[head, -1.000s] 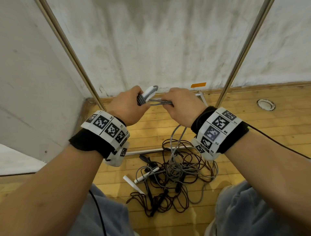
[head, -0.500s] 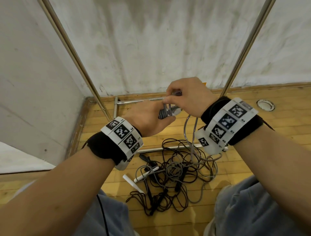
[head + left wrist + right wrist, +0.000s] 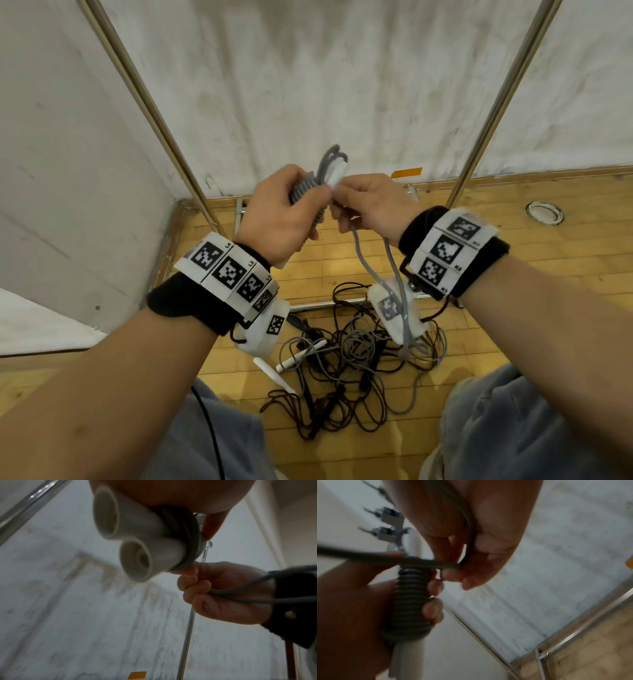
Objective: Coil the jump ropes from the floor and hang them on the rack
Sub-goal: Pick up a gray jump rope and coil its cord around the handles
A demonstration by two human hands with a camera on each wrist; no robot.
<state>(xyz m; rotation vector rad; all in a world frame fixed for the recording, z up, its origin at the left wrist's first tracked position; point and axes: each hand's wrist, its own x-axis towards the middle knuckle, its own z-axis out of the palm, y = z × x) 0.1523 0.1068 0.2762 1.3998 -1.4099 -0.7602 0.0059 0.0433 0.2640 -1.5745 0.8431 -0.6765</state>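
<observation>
My left hand grips two white jump rope handles held side by side, with grey rope wound tightly round them in many turns. My right hand pinches the loose grey rope right beside the bundle, and the strand hangs down past my right wrist to the floor. A tangled pile of grey and dark jump ropes lies on the wooden floor between my knees, with a white handle in it. The rack's metal uprights rise on both sides.
A white wall stands close ahead and another on the left. The rack's base bars lie on the floor by the wall. Hooks of the rack show in the right wrist view. A round floor fitting sits at the right.
My right hand has circled round the handles, from above them down to their right side, adding rope turns. My left hand has tipped the bundle upright and raised it.
</observation>
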